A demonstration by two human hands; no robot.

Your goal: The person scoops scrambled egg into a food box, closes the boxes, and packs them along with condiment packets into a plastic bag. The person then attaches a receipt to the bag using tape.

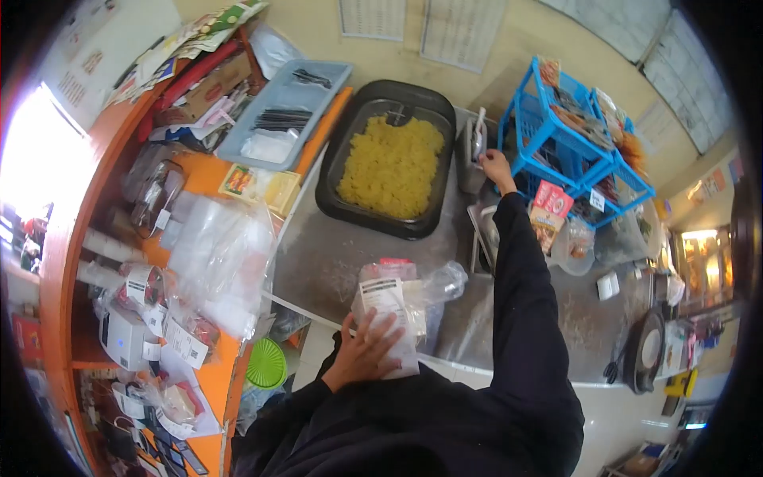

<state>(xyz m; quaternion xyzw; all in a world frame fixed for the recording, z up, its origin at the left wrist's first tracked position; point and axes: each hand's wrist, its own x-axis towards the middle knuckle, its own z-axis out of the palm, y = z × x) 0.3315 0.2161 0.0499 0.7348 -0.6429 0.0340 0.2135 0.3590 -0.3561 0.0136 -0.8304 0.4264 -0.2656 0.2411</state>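
My left hand (367, 352) lies with its fingers spread on a printed receipt (381, 298), pressing it to a clear plastic bag (442, 280) of packages in front of my body. What the bag holds is mostly hidden. Farther off, my right hand (497, 170) reaches to a narrow grey container (470, 176), its fingertips pinched at the edge of a slim pale object (478, 137) standing inside. What exactly the fingertips grip cannot be made out. Left of the container sits a large black pan (328, 184) of yellow rice (389, 168), with a dark utensil partly sunk in it.
Blue plastic baskets (548, 127) with packets stand at the right. At the left, an orange counter (208, 163) carries a blue-grey tray (290, 79) of black cutlery, clear plastic bags (218, 254) and a small white printer (123, 338). A green basket (267, 364) stands below.
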